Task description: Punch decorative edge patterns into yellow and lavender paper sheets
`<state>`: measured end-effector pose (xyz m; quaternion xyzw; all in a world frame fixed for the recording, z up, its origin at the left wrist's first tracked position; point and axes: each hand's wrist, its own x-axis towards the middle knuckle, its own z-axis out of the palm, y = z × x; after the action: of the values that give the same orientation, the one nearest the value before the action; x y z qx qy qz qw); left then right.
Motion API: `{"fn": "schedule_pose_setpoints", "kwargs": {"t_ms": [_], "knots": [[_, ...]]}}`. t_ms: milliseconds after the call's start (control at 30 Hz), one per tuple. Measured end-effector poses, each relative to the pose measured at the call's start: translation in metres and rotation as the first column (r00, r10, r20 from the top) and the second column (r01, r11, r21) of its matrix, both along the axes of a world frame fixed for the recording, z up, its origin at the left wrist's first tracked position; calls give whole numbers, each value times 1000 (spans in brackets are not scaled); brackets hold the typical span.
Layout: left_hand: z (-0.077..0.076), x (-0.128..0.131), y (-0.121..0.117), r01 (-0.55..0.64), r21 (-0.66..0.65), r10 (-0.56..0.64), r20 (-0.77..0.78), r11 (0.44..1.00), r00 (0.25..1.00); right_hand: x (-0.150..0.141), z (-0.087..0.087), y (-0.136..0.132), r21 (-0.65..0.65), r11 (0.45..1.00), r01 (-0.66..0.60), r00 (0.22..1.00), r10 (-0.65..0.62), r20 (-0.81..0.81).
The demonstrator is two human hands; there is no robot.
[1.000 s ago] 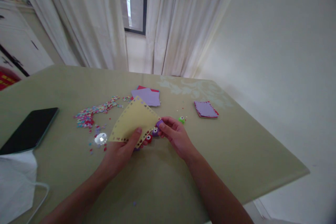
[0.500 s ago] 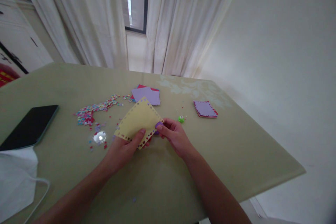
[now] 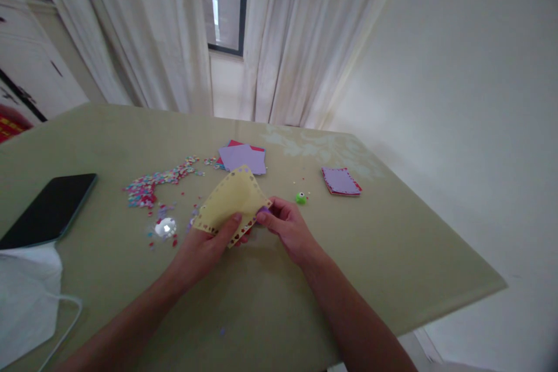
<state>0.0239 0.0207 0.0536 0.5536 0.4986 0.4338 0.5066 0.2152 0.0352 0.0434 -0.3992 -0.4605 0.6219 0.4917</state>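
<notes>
Right hand (image 3: pixel 290 229): thumb and bent fingers pinch a small purple object (image 3: pixel 264 210), mostly hidden by the grip, at the right-hand corner of a yellow sheet (image 3: pixel 231 203). Left hand (image 3: pixel 209 250): thumb laid flat on top of the sheet, remaining fingers underneath, paper pinched between. A bit of red shows by the left fingertips; too covered to identify.

Sheet: held tilted above the middle of the surface (image 3: pixel 270 308), slightly bowed, rows of small punched holes along its edges, some of them heart-shaped.

Just beyond the right hand: a green object (image 3: pixel 300 198) with one eye, standing apart from the grip. Left of the sheet: a clear, shiny round piece (image 3: pixel 165 228) with loose bits around it; farther back, a spread of multicoloured confetti (image 3: pixel 159 184). Behind the sheet, toward the far edge: lilac and red papers (image 3: pixel 243 158), overlapping askew. Toward the far right corner: a neater stack of punched squares (image 3: pixel 341 181), lilac uppermost. Near the left edge: a dark phone (image 3: pixel 50 209); its near end adjoins a white mask (image 3: pixel 28 302) with a looped cord, at the near left corner.
</notes>
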Motion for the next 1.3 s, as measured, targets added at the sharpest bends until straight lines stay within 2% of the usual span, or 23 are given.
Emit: {"fn": "schedule_pose_setpoints", "kwargs": {"t_ms": [233,333,367,433,500,533,633,833,933,1033,1133,1200,1233,1300], "knots": [[0,-4,2,-67,-3,67,8,998,998,17,4,6,-13,1000,17,999,-16,46],[5,-4,2,-120,-16,120,4,993,993,35,7,12,77,990,115,974,-128,189],[6,-4,2,-133,-16,133,5,991,991,40,6,15,145,976,164,935,-201,293],[7,-4,1,-150,-15,150,7,989,989,47,3,20,313,922,229,773,-368,517],[6,-4,-1,-158,-22,158,16,987,987,50,-4,24,439,876,200,580,-467,668],[5,-5,-2,-157,-26,158,21,987,987,51,-9,26,471,867,162,514,-482,710],[4,-6,-5,-154,-35,155,17,987,988,49,-20,29,494,868,52,445,-463,766],[14,-5,-7,-137,-52,138,6,989,990,50,-29,32,450,891,-48,357,-406,841],[17,-4,-8,-143,-53,143,5,988,990,50,-32,32,439,895,-83,376,-380,845],[14,-4,-8,-143,-34,143,5,989,990,43,-34,29,469,877,-102,458,-377,805],[10,-4,-7,-124,-9,125,26,992,992,22,-37,22,459,881,-116,505,-345,791],[8,-4,-7,-124,-1,124,42,992,991,2,-39,18,459,885,-76,545,-348,762],[8,-3,-7,-130,1,130,45,992,991,-8,-40,17,464,885,-39,591,-354,725],[7,-3,-6,-140,15,140,33,990,990,-25,-40,18,450,893,-2,736,-303,605]]}}
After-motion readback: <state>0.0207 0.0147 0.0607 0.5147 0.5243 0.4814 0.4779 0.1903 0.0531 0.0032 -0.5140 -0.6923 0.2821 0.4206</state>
